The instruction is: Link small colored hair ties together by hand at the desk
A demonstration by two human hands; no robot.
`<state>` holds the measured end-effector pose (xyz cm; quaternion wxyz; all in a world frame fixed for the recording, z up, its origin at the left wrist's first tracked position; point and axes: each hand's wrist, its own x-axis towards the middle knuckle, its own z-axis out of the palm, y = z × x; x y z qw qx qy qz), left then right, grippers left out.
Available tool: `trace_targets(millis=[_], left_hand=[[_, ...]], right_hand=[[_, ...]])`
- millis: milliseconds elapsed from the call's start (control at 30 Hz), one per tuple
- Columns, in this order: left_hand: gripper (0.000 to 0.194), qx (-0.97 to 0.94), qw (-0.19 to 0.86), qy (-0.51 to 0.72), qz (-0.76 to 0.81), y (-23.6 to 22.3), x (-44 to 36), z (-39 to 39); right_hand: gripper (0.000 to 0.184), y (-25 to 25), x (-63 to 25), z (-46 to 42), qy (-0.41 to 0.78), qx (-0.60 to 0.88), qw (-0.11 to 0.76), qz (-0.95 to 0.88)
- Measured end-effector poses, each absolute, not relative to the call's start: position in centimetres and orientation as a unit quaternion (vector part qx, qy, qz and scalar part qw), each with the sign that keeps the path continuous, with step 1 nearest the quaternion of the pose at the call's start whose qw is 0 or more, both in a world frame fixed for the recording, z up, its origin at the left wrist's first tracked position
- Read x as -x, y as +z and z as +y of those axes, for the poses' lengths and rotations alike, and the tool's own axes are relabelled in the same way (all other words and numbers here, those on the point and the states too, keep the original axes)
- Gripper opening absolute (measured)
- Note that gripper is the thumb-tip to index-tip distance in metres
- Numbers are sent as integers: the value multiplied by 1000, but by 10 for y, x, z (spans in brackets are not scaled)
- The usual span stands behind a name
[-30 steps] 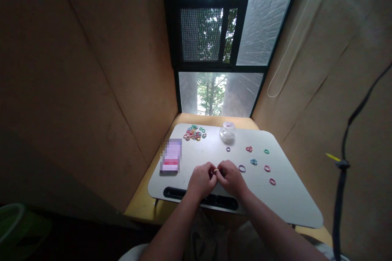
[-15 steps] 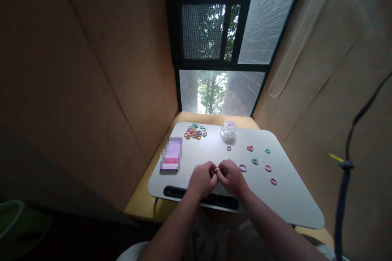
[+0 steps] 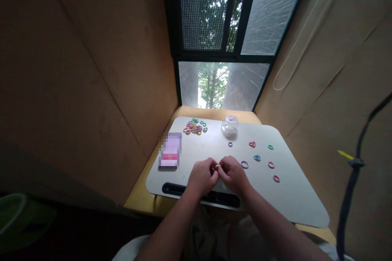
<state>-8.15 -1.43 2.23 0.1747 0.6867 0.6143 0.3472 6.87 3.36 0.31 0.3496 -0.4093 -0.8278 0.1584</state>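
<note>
My left hand [image 3: 202, 176] and my right hand [image 3: 234, 173] meet above the near middle of the white lap table [image 3: 196, 151]. Between their pinched fingertips is a small pale-yellow hair tie [image 3: 218, 166], partly covered by the fingers. Just right of my right hand lies a purple hair tie [image 3: 244, 164]. A smaller purple one [image 3: 230, 144] rests farther back. To the right are blue-grey hair ties [image 3: 257, 158], a red cluster [image 3: 252, 144], a green one [image 3: 270, 147] and two pink ones, the nearer [image 3: 276, 178] and the farther [image 3: 271, 165].
A heap of mixed hair ties [image 3: 193, 127] lies at the back left. A clear plastic jar [image 3: 229, 127] stands at the back. The phone [image 3: 170, 151] lies at the left, and a black slot [image 3: 173, 189] runs along the front edge. A dark cord [image 3: 349, 191] hangs at right.
The camera view has tilted down slightly, so the window sits higher in the picture. Both hands keep their pinch on the yellow hair tie, with only a slight shift.
</note>
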Motion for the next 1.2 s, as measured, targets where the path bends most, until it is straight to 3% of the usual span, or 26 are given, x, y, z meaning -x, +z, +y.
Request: trace_targets(millis=[1200], left_hand=[[8, -673, 201, 347, 622, 25, 79, -14]], right_hand=[[17, 9, -70, 35, 163, 404, 349, -830]])
